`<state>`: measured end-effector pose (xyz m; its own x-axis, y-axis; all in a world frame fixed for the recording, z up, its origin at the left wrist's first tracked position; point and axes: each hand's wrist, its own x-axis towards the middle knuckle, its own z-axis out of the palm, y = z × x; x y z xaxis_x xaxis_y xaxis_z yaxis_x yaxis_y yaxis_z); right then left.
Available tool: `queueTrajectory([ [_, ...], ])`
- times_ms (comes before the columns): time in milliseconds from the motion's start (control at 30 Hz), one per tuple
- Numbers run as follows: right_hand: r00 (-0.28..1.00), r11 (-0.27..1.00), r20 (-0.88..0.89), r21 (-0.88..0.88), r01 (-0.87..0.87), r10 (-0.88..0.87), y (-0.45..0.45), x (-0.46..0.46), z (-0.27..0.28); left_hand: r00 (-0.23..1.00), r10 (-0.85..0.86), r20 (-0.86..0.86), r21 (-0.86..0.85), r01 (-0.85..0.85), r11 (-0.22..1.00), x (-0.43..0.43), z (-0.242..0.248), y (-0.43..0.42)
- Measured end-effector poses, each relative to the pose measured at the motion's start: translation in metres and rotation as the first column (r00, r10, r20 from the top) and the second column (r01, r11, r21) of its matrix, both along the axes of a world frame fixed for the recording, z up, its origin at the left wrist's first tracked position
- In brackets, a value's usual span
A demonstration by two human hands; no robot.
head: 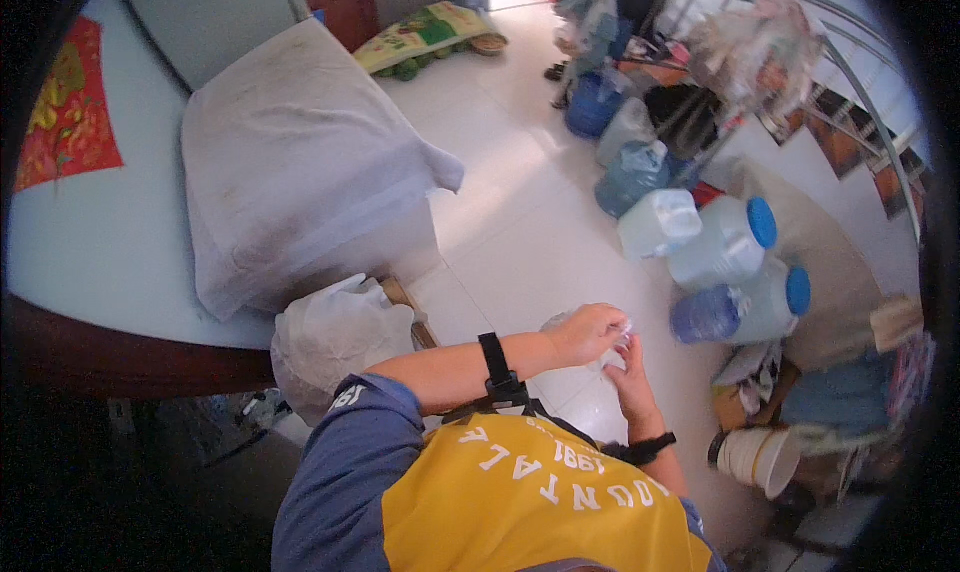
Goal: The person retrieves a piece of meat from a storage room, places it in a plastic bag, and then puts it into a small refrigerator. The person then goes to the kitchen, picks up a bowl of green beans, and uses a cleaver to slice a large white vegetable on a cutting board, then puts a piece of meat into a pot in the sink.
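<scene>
My two hands are close together in front of my chest, over the pale tiled floor (517, 219). My left hand (589, 335) has its fingers curled around a small piece of clear plastic (627, 333), which is blurred. More translucent material (556, 320) shows just behind the left wrist; whether it belongs to the same piece, I cannot tell. My right hand (634, 384) is just below, its fingertips at the edge of the plastic and its thumb apart. Whether the right fingers grip it is unclear. A black strap circles each forearm.
A white cloth (300, 136) drapes a boxy object at left, beside a table (150, 257). A white plastic bag (341, 339) sits below it. Large plastic jugs (720, 242) line the floor at right, near a white bucket (780, 463). Green produce (407, 67) lies farther off by a staircase railing (862, 91).
</scene>
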<state>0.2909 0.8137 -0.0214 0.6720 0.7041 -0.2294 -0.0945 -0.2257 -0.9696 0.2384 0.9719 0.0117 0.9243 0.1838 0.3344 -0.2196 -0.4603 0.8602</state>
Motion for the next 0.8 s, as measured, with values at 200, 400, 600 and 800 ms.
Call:
queueTrajectory([
  [200,0.822,0.895,0.429,0.063,-0.441,0.374,0.086,0.072,0.007,0.990,-0.075,0.117,-0.136,0.091,0.986,0.060,0.018,0.007],
  [400,0.907,0.855,-0.269,0.494,-0.159,0.324,0.141,0.161,0.041,0.996,0.063,-0.063,-0.617,-0.089,0.782,0.081,0.062,0.095],
  [600,0.808,0.924,-0.528,0.379,-0.051,0.261,0.191,0.204,0.088,0.795,0.231,-0.561,-0.734,-0.606,0.305,0.077,-0.003,0.104],
  [800,0.662,0.819,-0.545,0.542,-0.190,0.515,0.244,0.217,0.092,0.995,-0.084,0.060,-0.982,0.044,-0.182,0.118,-0.028,0.120],
])
